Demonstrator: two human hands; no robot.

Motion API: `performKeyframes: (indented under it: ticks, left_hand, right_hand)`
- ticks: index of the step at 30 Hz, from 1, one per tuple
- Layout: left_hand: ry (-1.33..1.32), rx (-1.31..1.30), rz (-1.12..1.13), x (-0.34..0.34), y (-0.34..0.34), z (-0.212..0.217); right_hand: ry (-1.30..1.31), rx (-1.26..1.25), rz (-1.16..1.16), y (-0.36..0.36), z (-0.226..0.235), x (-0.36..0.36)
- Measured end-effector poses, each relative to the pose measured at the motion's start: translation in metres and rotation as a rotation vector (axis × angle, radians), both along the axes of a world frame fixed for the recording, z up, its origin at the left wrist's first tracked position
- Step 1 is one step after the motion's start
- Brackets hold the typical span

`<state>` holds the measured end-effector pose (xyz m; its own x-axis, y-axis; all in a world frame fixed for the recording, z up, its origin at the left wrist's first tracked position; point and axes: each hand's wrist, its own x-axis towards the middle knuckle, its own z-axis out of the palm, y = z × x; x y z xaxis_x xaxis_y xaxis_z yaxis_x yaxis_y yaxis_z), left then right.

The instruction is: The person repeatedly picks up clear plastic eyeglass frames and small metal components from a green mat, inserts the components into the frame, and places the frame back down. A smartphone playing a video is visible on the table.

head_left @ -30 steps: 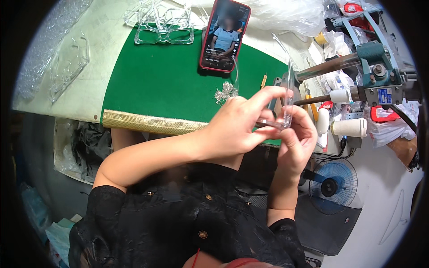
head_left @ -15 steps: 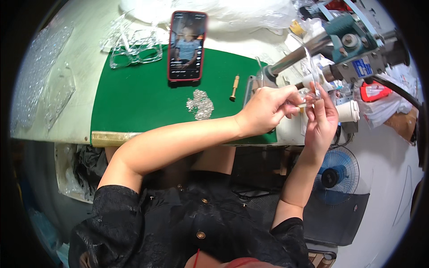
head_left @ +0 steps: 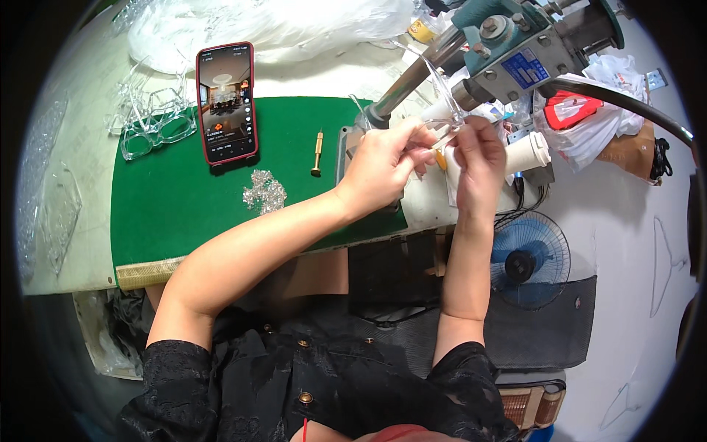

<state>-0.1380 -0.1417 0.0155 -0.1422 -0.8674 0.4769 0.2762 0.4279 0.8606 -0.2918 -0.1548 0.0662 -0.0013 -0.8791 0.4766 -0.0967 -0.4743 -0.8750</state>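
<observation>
Over the right end of the bench, my two hands are close together at a pair of clear eyeglass frames (head_left: 446, 94). My right hand (head_left: 480, 163) is closed, pinching the clear plastic between thumb and fingers. Closed too, my left hand (head_left: 384, 163) has bent fingertips at the near side of the frames; they partly hide what they grip. One thin clear temple rises past the fingers of my right hand, and another clear strip shows behind my left hand. A small brass-coloured screwdriver (head_left: 317, 153) stands on the green mat (head_left: 169, 214), beside a pile of tiny silvery metal parts (head_left: 264, 193).
A red-edged phone (head_left: 227, 103) stands behind the pile. More clear eyeglass frames (head_left: 158, 125) lie at the left. A bench machine with a metal column (head_left: 417, 77) rises just beyond my hands. White cups (head_left: 527, 153) and a blue fan (head_left: 526, 261) are at the right.
The whole view has shifted, so bench items appear farther left. My right hand has turned, its fingers now curled over the frames. The picture on the phone screen has changed.
</observation>
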Motion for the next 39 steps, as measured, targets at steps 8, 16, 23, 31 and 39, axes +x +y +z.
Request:
performKeyframes:
  ticks: [8, 16, 23, 31, 39]
  left_hand:
    - [0.011, 0.051, -0.002, 0.006, -0.001, 0.007]
    - [-0.001, -0.002, -0.001, 0.004, -0.006, 0.001]
    - [-0.227, -0.165, -0.040, 0.072, 0.046, 0.010]
    - [-0.810, -0.014, 0.231, 0.237, 0.167, 0.024]
    - [-0.300, -0.130, 1.152, 0.321, 0.203, -0.002]
  right_hand:
    - [-0.197, -0.550, 0.122, 0.003, 0.136, -0.001]
    - [-0.267, -0.801, -0.037, 0.009, 0.086, 0.010]
    - [-0.017, -0.724, -0.374, 0.018, 0.089, 0.022]
    - [0.966, -0.185, 0.315, 0.084, -0.093, 0.092]
    - [0.965, -0.265, 0.367, 0.089, -0.099, 0.092]
